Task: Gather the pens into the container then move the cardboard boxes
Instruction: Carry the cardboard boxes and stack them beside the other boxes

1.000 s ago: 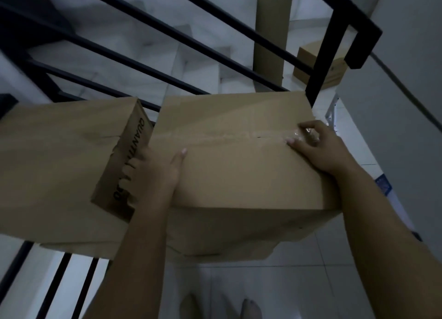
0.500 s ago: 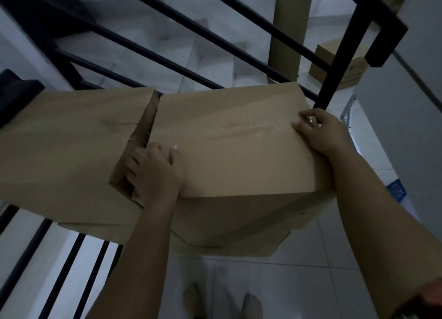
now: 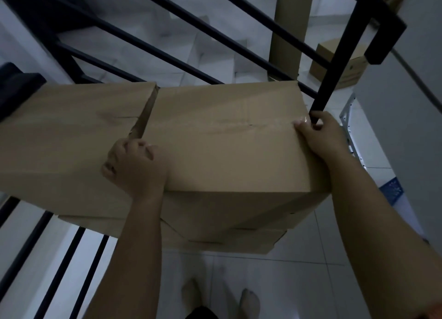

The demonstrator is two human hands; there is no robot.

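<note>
My left grip (image 3: pixel 136 165) is wedged in the seam between the two boxes; the left box (image 3: pixel 67 139) blocks it on its outer side. My right grip (image 3: pixel 320 137) sits at the right box's (image 3: pixel 227 139) far corner, touching the black post (image 3: pixel 334 62). Rails (image 3: pixel 191 24) bar the way beyond. Floor (image 3: pixel 299 283) below is open.

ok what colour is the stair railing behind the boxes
Black; the railing shows clearly in the head view, its only view.

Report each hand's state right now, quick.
Left hand: curled shut on the left edge of the large brown cardboard box.
Right hand: gripping the same box's right edge, beside the black metal railing post.
</note>
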